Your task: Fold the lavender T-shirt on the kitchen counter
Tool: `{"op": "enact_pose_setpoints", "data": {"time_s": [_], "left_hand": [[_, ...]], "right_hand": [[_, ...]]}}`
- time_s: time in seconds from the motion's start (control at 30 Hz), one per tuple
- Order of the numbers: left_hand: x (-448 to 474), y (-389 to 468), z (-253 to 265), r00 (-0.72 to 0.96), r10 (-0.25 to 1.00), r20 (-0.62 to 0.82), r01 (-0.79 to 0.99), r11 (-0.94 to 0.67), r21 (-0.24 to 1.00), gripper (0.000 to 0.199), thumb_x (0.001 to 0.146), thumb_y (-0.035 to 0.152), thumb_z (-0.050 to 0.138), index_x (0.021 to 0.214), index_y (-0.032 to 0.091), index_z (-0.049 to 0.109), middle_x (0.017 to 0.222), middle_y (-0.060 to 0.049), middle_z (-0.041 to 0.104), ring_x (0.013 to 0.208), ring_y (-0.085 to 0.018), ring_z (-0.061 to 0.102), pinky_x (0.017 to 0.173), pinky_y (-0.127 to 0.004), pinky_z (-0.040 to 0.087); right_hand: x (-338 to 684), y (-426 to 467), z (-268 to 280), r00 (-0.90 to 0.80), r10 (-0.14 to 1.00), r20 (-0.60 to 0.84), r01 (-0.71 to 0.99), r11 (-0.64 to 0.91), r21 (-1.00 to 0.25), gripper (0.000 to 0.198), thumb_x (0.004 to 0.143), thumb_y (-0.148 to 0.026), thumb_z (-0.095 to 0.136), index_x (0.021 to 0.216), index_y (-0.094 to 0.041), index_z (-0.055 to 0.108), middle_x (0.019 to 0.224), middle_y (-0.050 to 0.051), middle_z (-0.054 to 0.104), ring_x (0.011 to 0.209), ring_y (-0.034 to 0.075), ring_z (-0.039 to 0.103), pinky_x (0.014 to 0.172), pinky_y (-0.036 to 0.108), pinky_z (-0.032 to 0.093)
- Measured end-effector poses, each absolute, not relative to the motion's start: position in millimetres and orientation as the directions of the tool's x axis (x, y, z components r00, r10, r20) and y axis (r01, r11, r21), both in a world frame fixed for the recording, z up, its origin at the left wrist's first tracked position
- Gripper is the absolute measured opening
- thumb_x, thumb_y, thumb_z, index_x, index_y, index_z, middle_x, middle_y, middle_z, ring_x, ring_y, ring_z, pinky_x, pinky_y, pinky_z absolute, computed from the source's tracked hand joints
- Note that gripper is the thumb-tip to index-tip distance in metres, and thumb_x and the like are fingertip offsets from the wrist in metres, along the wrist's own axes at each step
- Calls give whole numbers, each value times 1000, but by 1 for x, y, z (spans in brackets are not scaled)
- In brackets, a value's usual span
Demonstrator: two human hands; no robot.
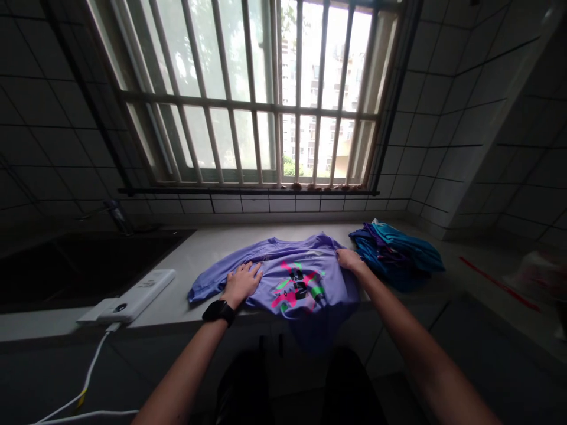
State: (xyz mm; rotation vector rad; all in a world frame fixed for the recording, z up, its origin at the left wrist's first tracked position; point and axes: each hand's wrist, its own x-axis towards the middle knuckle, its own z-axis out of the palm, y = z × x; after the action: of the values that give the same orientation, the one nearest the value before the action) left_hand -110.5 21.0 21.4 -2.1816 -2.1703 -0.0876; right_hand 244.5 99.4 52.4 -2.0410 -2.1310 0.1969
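A purple long-sleeved shirt point(283, 277) with a pink, green and black print lies spread on the counter, its neckline toward the window and its lower part hanging over the front edge. One sleeve stretches out to the left. My left hand point(243, 283), with a black watch on the wrist, rests with fingers spread on the shirt's left side, near that sleeve. On the right, my right hand point(348, 258) has its fingers closed on the shirt's cloth by the shoulder. The other sleeve is not clearly visible.
A heap of blue and teal clothes point(398, 251) lies at the right. To the left are a white power bank point(146, 292) with a white cable point(95, 360) and a dark sink point(88, 265) with a faucet point(117, 215). A barred window point(252, 106) is behind the counter point(190, 251).
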Motion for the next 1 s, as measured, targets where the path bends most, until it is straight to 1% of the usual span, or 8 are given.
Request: {"op": "enact_pose_setpoints", "data": {"time_s": [0.2, 0.3, 0.4, 0.53, 0.63, 0.73, 0.83, 1.0], "left_hand": [[-111, 22, 25, 2, 998, 55, 1000, -1, -15, 56, 105, 35, 31, 158, 28, 45, 164, -14, 44, 149, -32, 43, 115, -57, 40], [-111, 23, 25, 9, 998, 69, 1000, -9, -2, 55, 105, 36, 31, 158, 29, 46, 164, -13, 45, 148, -32, 45, 115, -58, 40], [-110, 24, 25, 0, 998, 64, 1000, 2, -28, 56, 106, 37, 28, 159, 28, 44, 165, -13, 43, 149, -32, 43, 116, -58, 39], [-107, 23, 26, -17, 999, 31, 999, 19, -47, 57, 106, 36, 26, 161, 28, 40, 167, -13, 40, 151, -32, 40, 117, -57, 38], [-105, 20, 29, -27, 999, 33, 999, 28, -36, 57, 107, 37, 26, 161, 28, 40, 167, -12, 40, 151, -33, 41, 117, -56, 38], [-104, 19, 30, -31, 998, 50, 999, 32, -17, 56, 107, 37, 27, 160, 30, 42, 166, -11, 41, 149, -33, 43, 115, -57, 40], [-107, 20, 32, -37, 998, 50, 999, 36, 13, 55, 107, 38, 28, 159, 32, 44, 166, -10, 43, 148, -33, 44, 115, -57, 41], [-107, 25, 40, -12, 995, 101, 999, 9, 31, 52, 105, 32, 32, 152, 28, 54, 158, -14, 52, 141, -34, 51, 111, -56, 44]], "right_hand": [[237, 83, 67, 36, 968, 248, 992, -4, -126, 45, 96, -9, 42, 133, -17, 67, 152, 21, 54, 141, 32, 51, 110, 42, 45], [234, 79, 65, 47, 988, 150, 991, -26, -134, 39, 93, -16, 57, 130, -20, 68, 140, 18, 62, 124, 32, 63, 98, 37, 51], [248, 79, 69, 72, 996, 53, 986, -63, -155, 36, 89, -7, 59, 120, -20, 74, 128, 13, 69, 114, 26, 68, 91, 28, 51], [268, 79, 84, 216, 942, 259, 972, -181, -151, 51, 93, 0, 40, 140, -10, 59, 146, 22, 54, 124, 28, 62, 100, 31, 47], [259, 70, 85, 132, 899, 418, 988, -86, -127, 51, 96, -4, 37, 144, -9, 54, 153, 23, 47, 136, 31, 52, 111, 36, 40], [232, 54, 70, -96, 973, 211, 988, 118, -98, 42, 102, -20, 41, 137, -16, 63, 143, 18, 60, 126, 28, 60, 107, 35, 45], [204, 34, 48, -156, 988, 1, 986, 155, -68, 47, 105, -39, 42, 141, -19, 63, 144, 16, 62, 129, 31, 60, 105, 41, 46], [184, 18, 27, -44, 996, 75, 998, 47, -41, 58, 107, -34, 29, 160, -15, 43, 165, 18, 41, 149, 36, 40, 114, 51, 38]]}}
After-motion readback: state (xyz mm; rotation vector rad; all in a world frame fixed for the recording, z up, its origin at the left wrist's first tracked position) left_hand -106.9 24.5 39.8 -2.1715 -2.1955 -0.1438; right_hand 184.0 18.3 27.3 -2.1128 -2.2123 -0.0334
